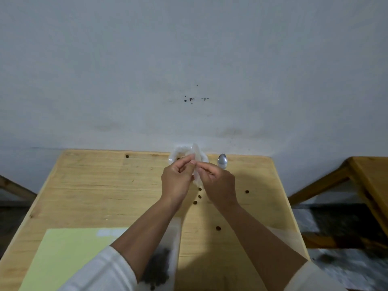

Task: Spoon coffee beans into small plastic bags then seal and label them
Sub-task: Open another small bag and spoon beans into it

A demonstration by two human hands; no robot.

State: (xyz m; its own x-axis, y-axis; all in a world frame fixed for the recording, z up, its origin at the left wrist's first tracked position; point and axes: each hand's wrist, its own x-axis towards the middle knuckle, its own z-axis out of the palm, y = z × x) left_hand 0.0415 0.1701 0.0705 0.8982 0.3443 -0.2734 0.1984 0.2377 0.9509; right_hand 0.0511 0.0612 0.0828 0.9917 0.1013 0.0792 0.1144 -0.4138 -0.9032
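Both hands at the far edge of the wooden table (88,185): left hand (177,181) and right hand (218,185) pinching one small clear plastic bag (196,164) between fingertips, held upright just left of the single spoon (222,161). Likely risk: thin film slipping, more spillage. Five loose coffee beans (218,228) nearer than the spoon; one bean-filled bag (161,267), one pale green sheet (69,255).

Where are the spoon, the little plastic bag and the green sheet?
spoon (222,161), head view, on its shiny bowl.
small plastic bag (196,153), head view, on its upper part above the fingers.
green sheet (69,255), head view, on its middle.
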